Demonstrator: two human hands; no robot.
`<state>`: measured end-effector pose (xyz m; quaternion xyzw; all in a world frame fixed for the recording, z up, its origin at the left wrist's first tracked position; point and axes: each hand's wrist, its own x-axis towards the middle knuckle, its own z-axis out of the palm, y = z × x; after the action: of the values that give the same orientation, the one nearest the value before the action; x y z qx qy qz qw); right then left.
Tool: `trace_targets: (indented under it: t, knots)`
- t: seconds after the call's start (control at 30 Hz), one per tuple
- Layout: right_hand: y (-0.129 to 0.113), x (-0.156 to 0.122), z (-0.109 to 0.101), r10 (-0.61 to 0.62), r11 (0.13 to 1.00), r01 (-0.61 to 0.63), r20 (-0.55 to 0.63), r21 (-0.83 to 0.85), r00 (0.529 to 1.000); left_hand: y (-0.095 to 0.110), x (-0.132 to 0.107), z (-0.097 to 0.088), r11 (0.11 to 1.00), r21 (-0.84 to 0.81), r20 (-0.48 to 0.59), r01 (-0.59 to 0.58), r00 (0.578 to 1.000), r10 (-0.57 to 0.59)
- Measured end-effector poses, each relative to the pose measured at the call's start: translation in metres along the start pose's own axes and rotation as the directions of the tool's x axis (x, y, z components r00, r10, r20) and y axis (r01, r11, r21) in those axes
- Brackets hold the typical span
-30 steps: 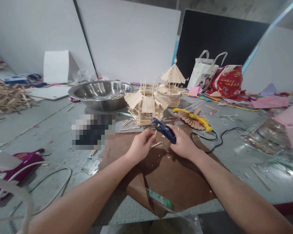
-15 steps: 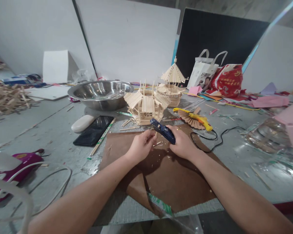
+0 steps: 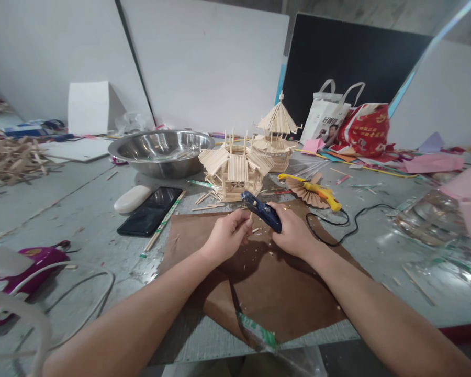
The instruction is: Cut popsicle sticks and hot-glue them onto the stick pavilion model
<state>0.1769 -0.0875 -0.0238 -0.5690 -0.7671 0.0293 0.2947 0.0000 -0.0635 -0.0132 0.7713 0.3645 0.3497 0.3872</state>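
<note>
My left hand (image 3: 231, 231) is closed in a pinch around a short thin wooden stick (image 3: 251, 215), which points up between the fingertips. My right hand (image 3: 293, 229) grips a dark blue hand cutter (image 3: 262, 210); its head reaches left, over the tip of the stick. Whether the jaws touch the wood I cannot tell. Beneath both hands lies a sheet of brown paper (image 3: 298, 298) sprinkled with small wood bits. Just beyond them stands a small pavilion model (image 3: 238, 167) built of thin sticks, its top open with upright posts.
Behind the model rises a second, pointed-roof stick pavilion (image 3: 279, 123). A steel basin (image 3: 160, 165), a black phone (image 3: 151, 211) and a white mouse-shaped case (image 3: 132, 199) are on the left. To the right lie a yellow glue gun (image 3: 324, 196) with a black cord and a clear jug (image 3: 427, 217).
Both hands stay nearly in place. The stick in my left hand now stands a little more visibly under the cutter's head.
</note>
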Motion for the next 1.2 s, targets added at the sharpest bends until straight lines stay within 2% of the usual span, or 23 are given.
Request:
trace_targets:
  t: [0.3, 0.73, 1.2]
  knots:
    - [-0.001, 0.000, -0.003, -0.004, 1.000, 0.004, 0.000, -0.002, 1.000, -0.003, 0.000, -0.001, 0.998, 0.066, 0.029, -0.002, 1.000, 0.001]
    - [-0.001, -0.001, -0.003, -0.011, 1.000, 0.012, 0.009, -0.011, 1.000, -0.001, 0.000, -0.001, 0.998, 0.058, 0.027, 0.014, 1.000, -0.015]
    - [-0.007, 0.001, -0.008, 0.070, 0.995, -0.066, 0.047, -0.081, 0.996, 0.008, 0.000, -0.004, 0.999, 0.006, 0.054, 0.042, 0.998, -0.042]
